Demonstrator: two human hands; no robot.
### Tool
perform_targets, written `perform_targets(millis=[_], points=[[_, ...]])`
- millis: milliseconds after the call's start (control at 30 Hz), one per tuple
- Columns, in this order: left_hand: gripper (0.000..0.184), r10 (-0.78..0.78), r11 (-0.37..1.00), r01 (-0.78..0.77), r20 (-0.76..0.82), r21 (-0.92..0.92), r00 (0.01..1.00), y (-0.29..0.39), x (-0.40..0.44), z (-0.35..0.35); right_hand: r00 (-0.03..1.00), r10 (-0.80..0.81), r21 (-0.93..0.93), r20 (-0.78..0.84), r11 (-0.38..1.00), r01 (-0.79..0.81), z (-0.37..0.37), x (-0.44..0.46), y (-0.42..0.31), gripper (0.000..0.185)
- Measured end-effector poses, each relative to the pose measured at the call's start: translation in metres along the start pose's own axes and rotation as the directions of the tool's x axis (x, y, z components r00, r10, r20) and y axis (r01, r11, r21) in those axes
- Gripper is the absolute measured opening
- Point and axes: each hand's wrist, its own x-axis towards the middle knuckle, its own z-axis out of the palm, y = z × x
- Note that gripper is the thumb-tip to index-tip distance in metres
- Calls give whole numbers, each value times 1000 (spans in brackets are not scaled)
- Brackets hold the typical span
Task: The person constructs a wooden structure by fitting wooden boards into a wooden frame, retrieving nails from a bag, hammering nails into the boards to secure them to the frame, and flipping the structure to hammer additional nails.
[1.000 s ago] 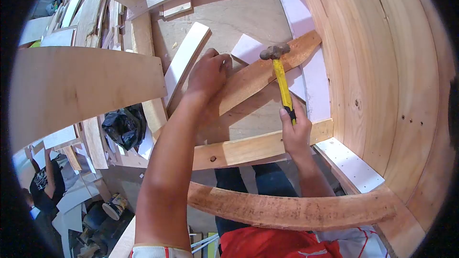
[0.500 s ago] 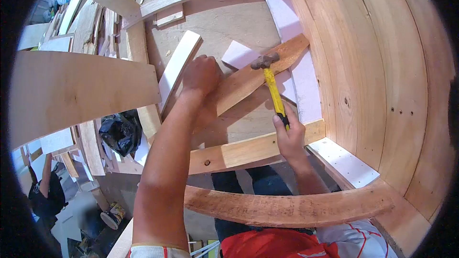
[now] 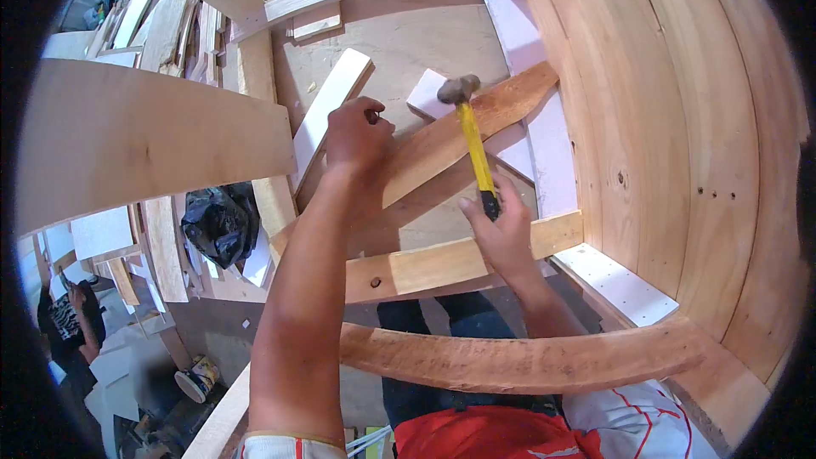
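A hammer (image 3: 474, 140) with a yellow and black handle is in my right hand (image 3: 507, 229), wrapped round the grip's lower end. Its dark metal head is raised near the tapered brown wooden board (image 3: 450, 140), which lies diagonally inside the frame. My left hand (image 3: 359, 134) is curled above the board's left part, thumb and fingers drawn together; something small and dark shows between them, too small to name. Just left of that hand is a white-faced wood strip (image 3: 333, 110). A short white piece (image 3: 427, 92) lies beyond the board.
A wall of wooden planks (image 3: 646, 136) rises on the right. Across the front runs a curved wooden rail (image 3: 518, 361), with a straight crossbar (image 3: 425, 270) beyond it. At left are a wide panel (image 3: 161, 123), a black plastic bag (image 3: 219, 223) and another person (image 3: 72, 323).
My left hand has lifted slightly and turned, its fingers now showing. The hammer and my right hand have shifted left, with the head higher. The view has shifted slightly.
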Motion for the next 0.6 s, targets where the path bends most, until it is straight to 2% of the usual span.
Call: perform_targets(millis=[33, 67, 100, 167, 267, 300, 400, 433, 533, 600], points=[[30, -57, 994, 55, -17, -96, 998, -2, -2, -3, 996, 73, -32, 58, 997, -71, 3, 4, -9, 35], [31, -116, 976, 108, -28, -191, 993, -4, -4, -6, 999, 29, 49, 34, 998, -31, 12, 8, -14, 31], [32, -159, 915, 154, 15, -372, 987, -4, -7, -9, 1000, -15, 130, 6, 991, 14, 22, 14, -20, 26], [32, -219, 694, 241, 120, -679, 968, -5, -18, -16, 999, -49, 219, -9, 975, 49, 38, 27, -32, 21], [27, -170, 710, 168, 64, -684, 983, 22, -35, -40, 999, 3, 288, 33, 958, -12, 58, 45, -50, 27], [28, -151, 645, 170, 94, -745, 984, 20, -36, -44, 999, 16, 295, 33, 955, -25, 66, 51, -52, 27], [28, -127, 600, 105, 35, -793, 991, 21, -49, -50, 992, -31, 360, 123, 933, -16, 81, 59, -55, 27], [28, -129, 593, 86, 11, -800, 992, 22, -56, -51, 974, 72, 421, 216, 893, -159, 80, 54, -62, 25], [31, -128, 713, 39, -76, -700, 989, 18, -75, -60, 977, -16, 372, 213, 926, -66, 91, 49, -62, 20], [37, -172, 762, 60, -113, -645, 979, 20, -88, -63, 970, -74, 404, 233, 915, -27, 99, 43, -61, 18]])
